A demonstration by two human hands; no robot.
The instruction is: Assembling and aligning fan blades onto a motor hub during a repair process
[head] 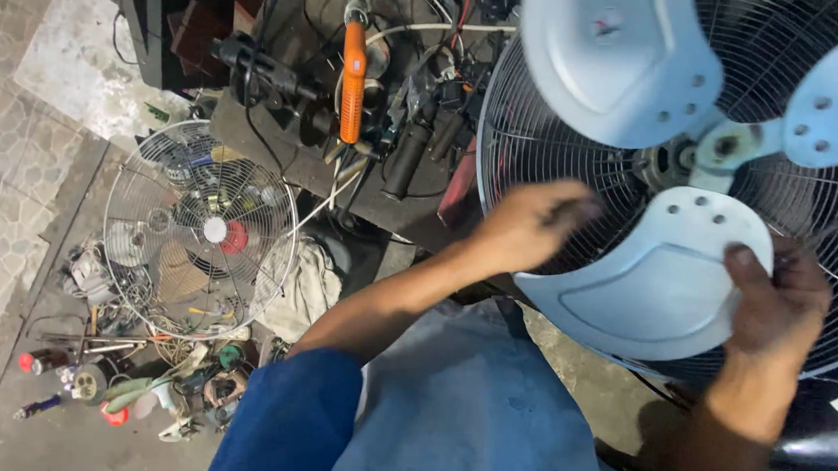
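At 9 o'clock a loose wire fan guard [199, 230] lies on the floor [32, 157], above scattered small tools. At 12 o'clock an orange-handled tool [353, 80] rests on the dark tabletop [256, 128]. The left hand [531, 225] is blurred against the fan's rear grille [543, 128]; I cannot tell its grip. At 3 o'clock the right hand [777, 299] is clamped on the lower fan blade [650, 281], thumb on top.

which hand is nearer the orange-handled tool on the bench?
Left. The left hand is at the fan's rear grille, just right of and below the orange-handled tool. The right hand grips the lower blade, farther right.
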